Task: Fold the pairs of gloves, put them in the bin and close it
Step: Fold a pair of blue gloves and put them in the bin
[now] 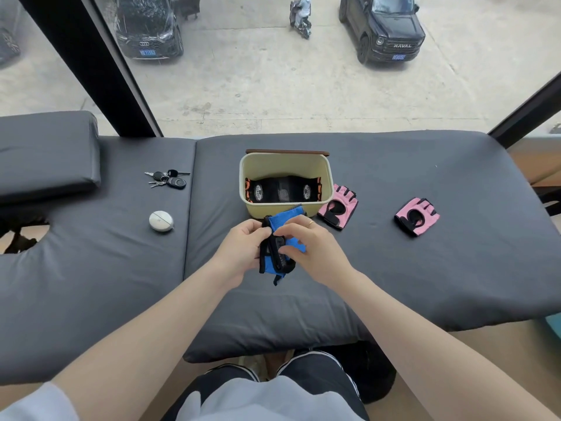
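A pair of blue and black fingerless gloves (283, 221) is held between both hands just in front of the bin. My left hand (243, 250) grips its left edge, and my right hand (306, 247) pinches it from the right, over a black strap. The cream bin (327, 171) stands open on the dark padded table, with a folded black and orange glove pair (283, 189) inside. Its brown lid (287, 152) lies behind it. Two pink and black gloves lie apart on the table: one (338, 206) right beside the bin, the other (416, 216) farther right.
A bunch of keys (168, 178) and a small white round case (161, 221) lie on the left part of the padded table (425, 268). A face hole (21, 235) opens at the far left. A window and parked cars are behind the table.
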{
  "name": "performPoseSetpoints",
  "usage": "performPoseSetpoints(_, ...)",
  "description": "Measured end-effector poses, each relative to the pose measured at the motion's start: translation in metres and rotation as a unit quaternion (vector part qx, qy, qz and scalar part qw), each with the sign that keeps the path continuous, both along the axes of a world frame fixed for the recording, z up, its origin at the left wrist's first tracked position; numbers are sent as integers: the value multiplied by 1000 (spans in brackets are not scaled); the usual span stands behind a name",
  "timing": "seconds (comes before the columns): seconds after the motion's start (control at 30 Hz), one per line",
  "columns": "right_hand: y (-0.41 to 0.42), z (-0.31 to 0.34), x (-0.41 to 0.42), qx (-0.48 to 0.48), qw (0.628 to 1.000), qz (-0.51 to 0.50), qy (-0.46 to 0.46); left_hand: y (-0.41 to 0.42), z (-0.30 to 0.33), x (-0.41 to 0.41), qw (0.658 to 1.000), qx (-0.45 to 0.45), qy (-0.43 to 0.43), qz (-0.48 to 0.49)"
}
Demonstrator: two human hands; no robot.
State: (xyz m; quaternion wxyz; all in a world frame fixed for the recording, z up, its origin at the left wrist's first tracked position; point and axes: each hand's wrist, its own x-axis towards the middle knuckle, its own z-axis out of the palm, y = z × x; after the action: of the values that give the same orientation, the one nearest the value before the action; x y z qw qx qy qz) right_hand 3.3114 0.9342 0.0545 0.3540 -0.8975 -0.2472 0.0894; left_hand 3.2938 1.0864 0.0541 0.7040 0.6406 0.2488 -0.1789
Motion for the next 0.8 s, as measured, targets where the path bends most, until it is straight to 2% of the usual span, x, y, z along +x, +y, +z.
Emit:
performPoseSetpoints(0.13, 4, 2, 5, 52, 998, -21, 27, -4, -2, -4, 999, 43, -4, -14)
performPoseSetpoints(0.23, 6, 2, 5, 21, 999, 27, -27, -5, -4, -5, 997, 79, -8, 12)
performPoseSetpoints(0.37, 7, 6, -4, -20, 988, 89, -121, 0, -7, -1, 994, 78, -5, 74)
performPoseSetpoints(0.47, 4, 6, -7, -37, 985, 114, -125, -1, -14, -1, 994, 68, 18, 84)
performPoseSetpoints(0.6, -8, 5, -20, -44, 978, 147, -141, 20, -19, 4, 976, 76, 53, 198)
performPoseSetpoints(0.7, -16, -4, -26, -49, 978, 150, -137, 31, -10, 11, 987, 46, 20, 154)
performPoseSetpoints(0.8, -11, -11, -23, -74, 982, 159, -78, 22, 3, 9, 996, 47, -25, 74)
